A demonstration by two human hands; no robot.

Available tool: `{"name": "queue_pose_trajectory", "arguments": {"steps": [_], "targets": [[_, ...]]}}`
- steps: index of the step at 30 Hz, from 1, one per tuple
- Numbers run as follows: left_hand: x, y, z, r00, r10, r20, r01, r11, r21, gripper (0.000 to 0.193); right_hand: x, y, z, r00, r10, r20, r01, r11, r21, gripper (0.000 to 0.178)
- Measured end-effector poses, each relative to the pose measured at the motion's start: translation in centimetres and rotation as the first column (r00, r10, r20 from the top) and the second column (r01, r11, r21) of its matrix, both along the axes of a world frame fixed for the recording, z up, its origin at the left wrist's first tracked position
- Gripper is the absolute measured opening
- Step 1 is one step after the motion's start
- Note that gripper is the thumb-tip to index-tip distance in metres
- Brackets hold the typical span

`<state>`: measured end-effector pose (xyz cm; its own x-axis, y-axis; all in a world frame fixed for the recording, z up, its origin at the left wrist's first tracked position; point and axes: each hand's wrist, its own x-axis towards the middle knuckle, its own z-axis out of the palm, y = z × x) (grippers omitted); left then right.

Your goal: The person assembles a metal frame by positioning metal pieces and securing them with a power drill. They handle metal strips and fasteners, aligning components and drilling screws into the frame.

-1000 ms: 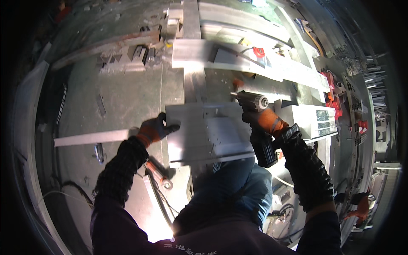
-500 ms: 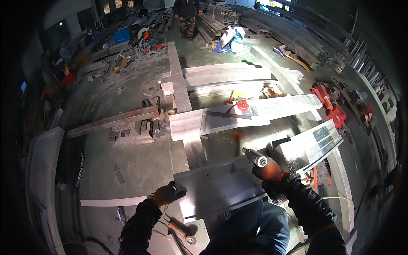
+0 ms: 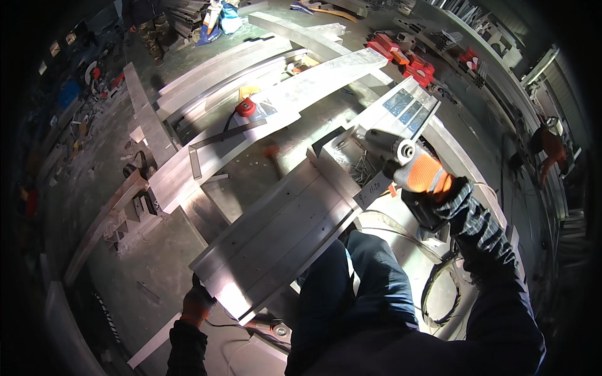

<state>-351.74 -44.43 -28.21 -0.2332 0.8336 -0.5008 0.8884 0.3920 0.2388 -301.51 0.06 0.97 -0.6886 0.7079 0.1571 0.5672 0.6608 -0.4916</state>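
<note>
A long grey metal panel point(image 3: 279, 229) with folded edges lies slanted across the beams in front of my knees. My left hand point(image 3: 198, 304), in an orange and dark glove, grips its near left corner; some fingers are hidden at the edge. My right hand point(image 3: 428, 174), gloved too, is closed round a cordless drill point(image 3: 390, 146), its nose aimed left and its battery hanging below. Beneath the drill, on the panel's far right part, sits an open metal box point(image 3: 336, 170) with loose screws point(image 3: 359, 164) inside.
A red tape measure point(image 3: 245, 107) and a dark metal square point(image 3: 224, 134) rest on the pale beam point(image 3: 329, 76) ahead. An angle grinder point(image 3: 276, 329) lies by my left knee. Coiled cable point(image 3: 433, 294) is at my right. Red tool cases point(image 3: 401, 59) and a standing person point(image 3: 145, 28) are farther off.
My view has swung right and down. My left hand, beside the panel's end before with fingers apart, now grips its corner. The drill has stayed in my right hand, over the screw box.
</note>
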Motion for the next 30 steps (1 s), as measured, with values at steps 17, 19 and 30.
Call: {"name": "queue_pose_trajectory", "arguments": {"steps": [17, 19, 30], "targets": [[-1.8, -1.9, -2.8, 0.996, -0.040, -0.083, 0.036, 0.998, -0.054, 0.033, 6.3, 27.1, -25.4, 0.714, -0.401, 0.574, 0.289, 0.915, 0.281, 0.048], [-1.5, -2.5, -1.7, 0.998, 0.017, -0.053, -0.026, 0.986, -0.165, 0.035, 4.7, 26.8, -26.1, 0.666, -0.439, 0.603, 0.438, 0.885, 0.161, 0.058], [-4.3, -7.1, 3.1, 0.978, 0.137, -0.159, -0.158, 0.979, -0.131, 0.018, 5.7, 23.2, -20.4, 0.758, -0.244, 0.605, 0.236, 0.967, 0.094, 0.104]]}}
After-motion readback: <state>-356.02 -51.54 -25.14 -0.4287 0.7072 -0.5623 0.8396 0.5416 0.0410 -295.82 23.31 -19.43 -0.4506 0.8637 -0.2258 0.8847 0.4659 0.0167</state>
